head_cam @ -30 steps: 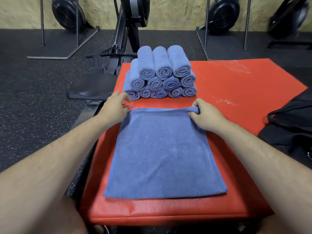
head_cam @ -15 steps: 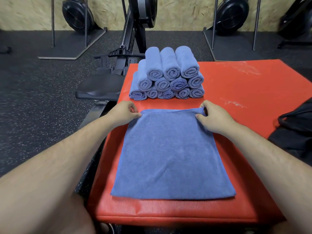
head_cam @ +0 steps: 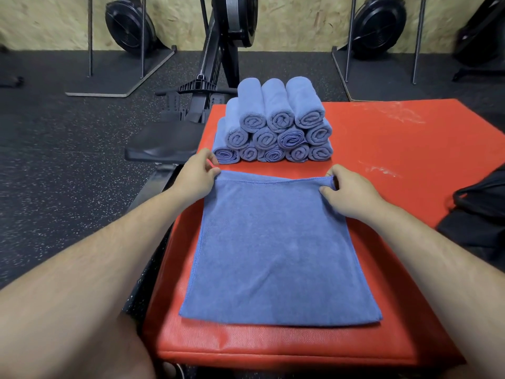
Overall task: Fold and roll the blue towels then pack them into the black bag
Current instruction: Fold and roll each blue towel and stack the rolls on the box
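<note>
On the red mat (head_cam: 396,149), right in front of the person, a folded blue towel (head_cam: 276,247) lay flat and smooth, its near edge close to the mat's front lip. Both arms reached out over it. The left hand (head_cam: 195,177) had its thumb and fingertips curled in a pinch on the far left corner, and the right hand (head_cam: 352,191) did the same on the far right corner, with a small tuft of cloth bunched up between its fingers. The far hem was raised very slightly between the two grips. Just beyond that hem sat the stack of rolled towels (head_cam: 276,124), piled in three tiers with their spiral ends facing the person, close to the flat towel but apart from it. Off at the right edge of the view was the black bag (head_cam: 481,212), resting against the mat's right side and well away from both hands. It was cut off by the frame, so whether it was open was hard to tell. Behind the mat stood a rowing machine (head_cam: 218,58), its dark seat (head_cam: 164,144) just left of the mat.
</note>
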